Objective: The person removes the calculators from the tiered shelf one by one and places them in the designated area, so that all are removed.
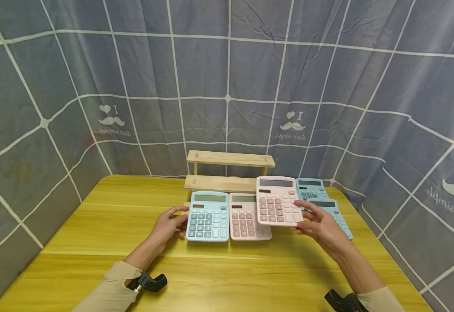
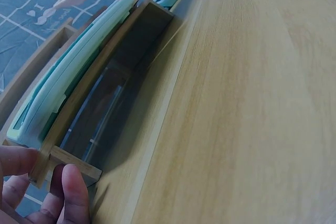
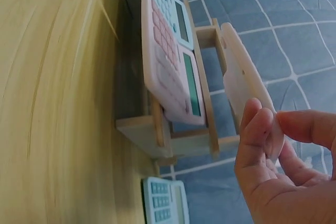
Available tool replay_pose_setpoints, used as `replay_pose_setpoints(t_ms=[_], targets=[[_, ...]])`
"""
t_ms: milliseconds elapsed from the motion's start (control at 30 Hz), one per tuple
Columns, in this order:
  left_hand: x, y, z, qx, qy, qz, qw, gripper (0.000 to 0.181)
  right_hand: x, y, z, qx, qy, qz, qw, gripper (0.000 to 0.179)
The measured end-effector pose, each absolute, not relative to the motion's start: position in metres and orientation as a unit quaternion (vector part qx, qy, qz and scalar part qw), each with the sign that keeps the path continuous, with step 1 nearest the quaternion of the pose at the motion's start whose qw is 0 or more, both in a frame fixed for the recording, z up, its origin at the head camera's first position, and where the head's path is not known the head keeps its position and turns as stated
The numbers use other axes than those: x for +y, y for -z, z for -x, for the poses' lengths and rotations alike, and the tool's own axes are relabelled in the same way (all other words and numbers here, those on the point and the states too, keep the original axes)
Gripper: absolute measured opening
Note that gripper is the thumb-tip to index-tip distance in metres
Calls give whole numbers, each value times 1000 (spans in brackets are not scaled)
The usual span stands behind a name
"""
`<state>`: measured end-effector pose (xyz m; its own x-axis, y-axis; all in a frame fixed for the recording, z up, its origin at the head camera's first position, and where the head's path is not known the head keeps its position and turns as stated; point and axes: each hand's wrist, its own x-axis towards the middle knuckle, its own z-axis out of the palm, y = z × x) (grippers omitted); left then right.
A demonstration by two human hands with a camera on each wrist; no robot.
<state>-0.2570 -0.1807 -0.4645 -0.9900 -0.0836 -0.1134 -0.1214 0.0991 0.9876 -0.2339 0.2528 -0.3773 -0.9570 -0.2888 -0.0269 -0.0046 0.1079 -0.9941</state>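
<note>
My right hand [image 1: 322,225] pinches a pink calculator [image 1: 275,201] by its lower right edge. It is raised, overlapping part of a second pink calculator [image 1: 243,221] in the head view. In the right wrist view, thumb and fingers clasp the raised calculator [image 3: 244,80], apart from the rack. That second pink calculator and a light blue calculator [image 1: 208,216] lean side by side on the front tier of a wooden rack [image 1: 231,158]. At the rack's left end, my left hand [image 1: 166,227] grips the wood beside the blue calculator; the left wrist view shows its fingertips [image 2: 76,190] around the frame.
Two more blue calculators, one in front [image 1: 338,213] and one behind [image 1: 309,183], are on the table right of the rack. The yellow wooden table [image 1: 219,273] extends toward me. A grey checked curtain [image 1: 227,78] hangs behind and on both sides.
</note>
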Motion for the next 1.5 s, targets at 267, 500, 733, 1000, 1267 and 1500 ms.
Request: replay_pose_setpoints(t_ms=[267,500,733,1000,1267,1500], targets=[[-180,463,256,740,-669,67,15,34,271,378,231,732,666,98,106,71],[-180,463,256,740,-669,69,15,34,285,382,230,719,679,97,115,69],[-180,463,256,741,-668,69,15,34,298,389,228,714,684,97,115,67],[-181,463,256,740,-669,70,16,32,314,398,227,698,698,105,117,62],[-181,465,257,739,-670,72,15,31,325,403,226,687,708,101,124,58],[-180,464,257,741,-668,69,15,32,331,410,228,690,707,81,131,58]])
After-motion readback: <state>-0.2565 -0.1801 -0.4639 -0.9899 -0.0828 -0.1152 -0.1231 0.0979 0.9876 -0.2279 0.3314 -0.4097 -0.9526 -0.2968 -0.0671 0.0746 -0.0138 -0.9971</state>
